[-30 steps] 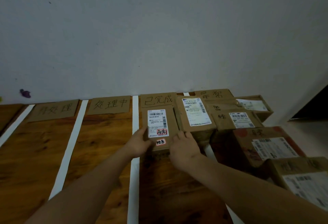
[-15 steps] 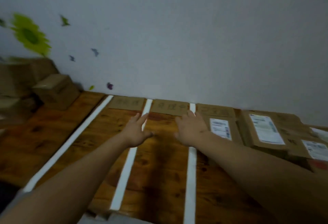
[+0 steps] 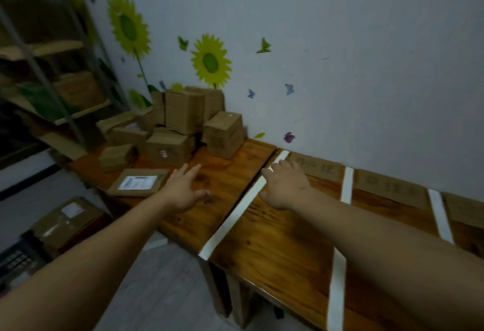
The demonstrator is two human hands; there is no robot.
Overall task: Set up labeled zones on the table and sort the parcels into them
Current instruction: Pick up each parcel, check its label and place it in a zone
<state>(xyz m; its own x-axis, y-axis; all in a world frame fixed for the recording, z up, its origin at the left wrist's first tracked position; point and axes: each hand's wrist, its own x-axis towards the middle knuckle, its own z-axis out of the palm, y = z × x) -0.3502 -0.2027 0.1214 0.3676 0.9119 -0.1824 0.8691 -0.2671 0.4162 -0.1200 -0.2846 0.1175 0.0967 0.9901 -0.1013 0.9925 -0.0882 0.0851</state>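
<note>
A long wooden tabletop (image 3: 282, 247) stands marked off by white tape strips (image 3: 235, 212), each zone headed by a cardboard sign (image 3: 318, 168) against the wall; the set-up looks done. Sorting appears unfinished: a pile of parcels (image 3: 180, 121) sits at the left end, outside the zones, with a flat parcel (image 3: 138, 182) near the front edge. The person's left hand (image 3: 183, 190) reaches toward it, fingers spread, holding nothing; the right hand (image 3: 286, 186), equally empty, hovers over the first strip. The signs' writing is blurred, and the tabletop's right end is cut off.
</note>
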